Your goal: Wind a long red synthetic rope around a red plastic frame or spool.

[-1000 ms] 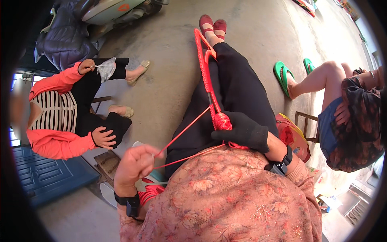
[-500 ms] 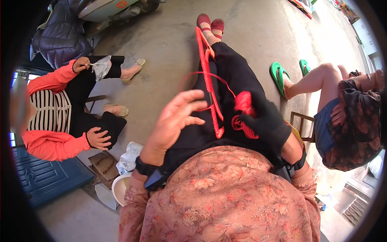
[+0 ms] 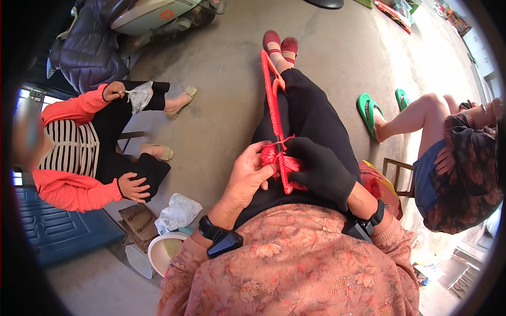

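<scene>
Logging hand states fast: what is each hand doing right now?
Left hand: bare, fingers closed on the red cord bundle.
Right hand: black glove, closed on the same red cord.

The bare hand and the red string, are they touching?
Touching. In the head view the left hand has its fingers pressed on the red string, beside the gloved right hand, with no gap between them.
</scene>
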